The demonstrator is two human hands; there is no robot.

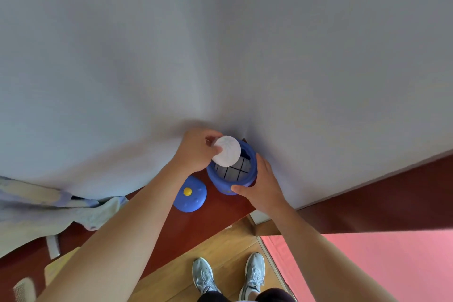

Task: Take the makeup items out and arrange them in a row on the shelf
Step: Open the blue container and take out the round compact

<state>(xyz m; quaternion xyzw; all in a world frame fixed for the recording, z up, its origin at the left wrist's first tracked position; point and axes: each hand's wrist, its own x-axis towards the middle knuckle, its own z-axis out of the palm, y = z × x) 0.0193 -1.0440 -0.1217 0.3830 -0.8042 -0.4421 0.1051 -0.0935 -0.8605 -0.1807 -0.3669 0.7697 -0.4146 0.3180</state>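
Left hand [196, 152]: reaches in from the lower left, fingers and thumb curled, pinching a white round makeup disc [226, 151] by its left edge. The disc is held tilted over the far-left rim of the blue container [219, 180].

Right hand [263, 186]: wrapped around the container's right wall, thumb on the near side, gripping it.

Container: stands upright and open on the red-brown shelf [218, 209], close against the wall [220, 44]. A divider grid [232, 171] splits its interior into compartments; their contents cannot be made out. Its blue lid [193, 200], with a yellow knob [187, 191], lies on the shelf just left of it, apart.

Margins: the shelf's front edge runs just behind the right wrist. A crumpled pale cloth [49, 206] lies on the shelf well to the left.
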